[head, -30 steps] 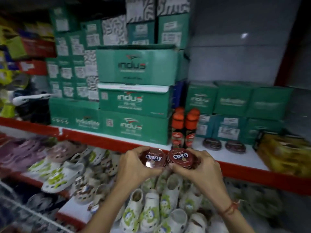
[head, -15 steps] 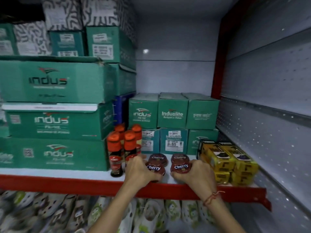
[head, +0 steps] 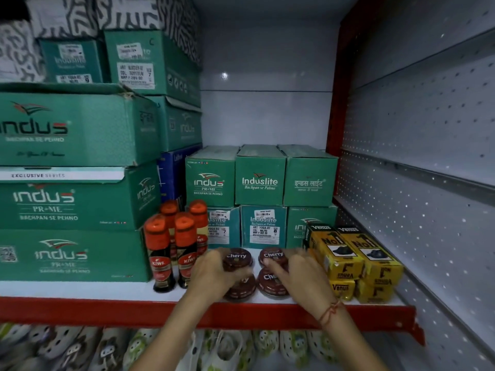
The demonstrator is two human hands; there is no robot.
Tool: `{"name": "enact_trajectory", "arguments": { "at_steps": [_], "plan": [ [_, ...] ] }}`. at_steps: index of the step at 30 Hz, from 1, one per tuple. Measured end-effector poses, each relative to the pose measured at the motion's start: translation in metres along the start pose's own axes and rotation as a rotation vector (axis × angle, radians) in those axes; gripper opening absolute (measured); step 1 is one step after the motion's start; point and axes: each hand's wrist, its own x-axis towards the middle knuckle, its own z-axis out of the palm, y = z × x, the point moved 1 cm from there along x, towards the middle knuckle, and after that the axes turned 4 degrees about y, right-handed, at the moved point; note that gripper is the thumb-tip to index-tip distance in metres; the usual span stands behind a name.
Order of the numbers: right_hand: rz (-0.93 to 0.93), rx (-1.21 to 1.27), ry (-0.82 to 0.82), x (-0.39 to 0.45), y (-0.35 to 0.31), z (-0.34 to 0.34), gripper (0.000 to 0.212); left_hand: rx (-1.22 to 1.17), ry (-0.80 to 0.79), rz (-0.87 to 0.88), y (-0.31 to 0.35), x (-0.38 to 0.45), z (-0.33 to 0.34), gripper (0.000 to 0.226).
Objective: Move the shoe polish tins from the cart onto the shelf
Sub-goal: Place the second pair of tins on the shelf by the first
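four tins on the shelf, cart out of sight

since half a second ago both hands have gone deeper over the shelf board, and the two tins i carried in now sit down at the front of it. my left hand lies over the front left tin, fingers curled around its near side and reaching up toward the back left tin; whether i am pinching either one or just resting on them, i cannot tell, because the hand is blurred and hides the contact. my right hand is spread loose, one finger stretched across toward the back right tin, with the front right tin lying under and beside the palm. it looks let go, not gripping anything.

all four cherry tins stand flat in a two by two block on the white shelf, between the kiwi bottles on the left and the yellow venus boxes on the right, in front of the green shoe boxes.

i judge this load is delivered and i am only squaring the block up. how much is left i cannot say: the cart is not in view, so any tins remaining on it are unknown to me. there is bare board near the front edge for more.
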Motion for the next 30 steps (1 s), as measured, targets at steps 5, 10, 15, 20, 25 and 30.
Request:
{"name": "enact_trajectory", "arguments": {
  "at_steps": [5, 10, 15, 20, 25, 30],
  "plan": [
    [-0.165, -0.111, -0.273, 0.021, -0.003, 0.006, 0.054, 0.264, -0.081, 0.184, 0.002, 0.019, 0.016, 0.045],
    [-0.125, -0.182, -0.421, 0.034, 0.002, 0.027, 0.060, 0.416, -0.332, 0.177, -0.014, 0.033, 0.039, 0.060],
    [-0.176, -0.188, -0.475, 0.039, 0.010, 0.029, 0.060, 0.475, -0.423, 0.226, -0.022, 0.041, 0.037, 0.063],
    [-0.173, -0.201, -0.486, 0.037, 0.007, 0.026, 0.061, 0.494, -0.449, 0.249, -0.024, 0.042, 0.035, 0.066],
    [-0.138, -0.142, -0.427, 0.021, 0.002, 0.015, 0.067, 0.440, -0.366, 0.264, -0.026, 0.029, 0.029, 0.071],
    [-0.140, -0.102, -0.431, -0.015, -0.005, -0.002, 0.057, 0.358, -0.328, 0.249, -0.021, 0.001, 0.014, 0.075]
  ]
}}
